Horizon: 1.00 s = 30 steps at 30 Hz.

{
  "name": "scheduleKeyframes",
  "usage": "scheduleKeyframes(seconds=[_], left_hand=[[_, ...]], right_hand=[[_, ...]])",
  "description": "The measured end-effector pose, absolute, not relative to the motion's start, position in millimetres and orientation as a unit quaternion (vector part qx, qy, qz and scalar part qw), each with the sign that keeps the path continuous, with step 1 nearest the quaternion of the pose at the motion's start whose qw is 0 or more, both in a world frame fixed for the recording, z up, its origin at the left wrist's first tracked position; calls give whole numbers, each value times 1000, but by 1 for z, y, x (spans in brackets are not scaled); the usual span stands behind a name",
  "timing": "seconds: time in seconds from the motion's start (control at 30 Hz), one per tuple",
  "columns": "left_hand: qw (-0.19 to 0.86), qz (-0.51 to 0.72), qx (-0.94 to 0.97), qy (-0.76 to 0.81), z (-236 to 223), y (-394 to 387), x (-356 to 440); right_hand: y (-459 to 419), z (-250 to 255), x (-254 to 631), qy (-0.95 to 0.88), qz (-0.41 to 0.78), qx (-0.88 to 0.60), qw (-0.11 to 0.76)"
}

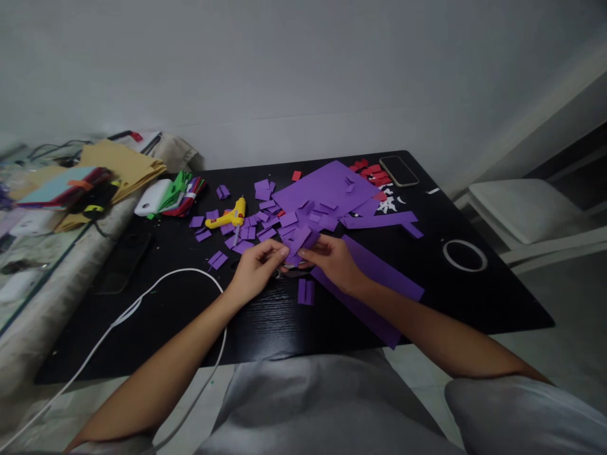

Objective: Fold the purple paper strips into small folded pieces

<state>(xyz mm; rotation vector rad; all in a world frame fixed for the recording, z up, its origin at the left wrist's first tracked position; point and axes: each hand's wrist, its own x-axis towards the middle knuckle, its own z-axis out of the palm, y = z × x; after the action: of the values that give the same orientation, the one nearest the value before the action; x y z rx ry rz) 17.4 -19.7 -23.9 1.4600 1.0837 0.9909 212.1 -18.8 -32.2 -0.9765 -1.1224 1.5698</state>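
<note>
My left hand (258, 268) and my right hand (334, 259) meet over the middle of a black table (265, 328). Both pinch a small purple paper piece (298, 243) between their fingertips. Several small purple rectangles (265, 221) lie scattered just beyond the hands. A large purple sheet (327, 183) lies farther back. Another long purple sheet (379, 272) lies under my right wrist. A folded purple piece (306, 292) rests on the table near the front of my hands.
A yellow glue gun (228, 218) lies left of the scraps, its white cable (142, 300) looping toward me. A phone (399, 170) and red scraps (372, 172) sit at the back right. A tape ring (465, 255) lies right. Coloured sheets (183, 193) are stacked back left.
</note>
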Motion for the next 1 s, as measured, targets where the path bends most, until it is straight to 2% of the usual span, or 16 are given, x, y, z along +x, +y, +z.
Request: scheduleKeyframes(seconds=[0.2, 0.37, 0.67, 0.87, 1.0], left_hand=[[545, 394, 587, 450, -25, -17, 15], [530, 413, 583, 456, -28, -20, 19], [442, 412, 650, 461, -25, -23, 19], [395, 393, 696, 454, -28, -25, 17], [310, 385, 743, 451, -26, -25, 15]], right_hand=[[-19, -32, 213, -448, 642, -409, 469], [-19, -31, 212, -443, 646, -411, 467], [-21, -26, 212, -447, 668, -386, 452], [-18, -26, 215, -454, 609, -414, 502], [-16, -28, 219, -487, 580, -430, 492]])
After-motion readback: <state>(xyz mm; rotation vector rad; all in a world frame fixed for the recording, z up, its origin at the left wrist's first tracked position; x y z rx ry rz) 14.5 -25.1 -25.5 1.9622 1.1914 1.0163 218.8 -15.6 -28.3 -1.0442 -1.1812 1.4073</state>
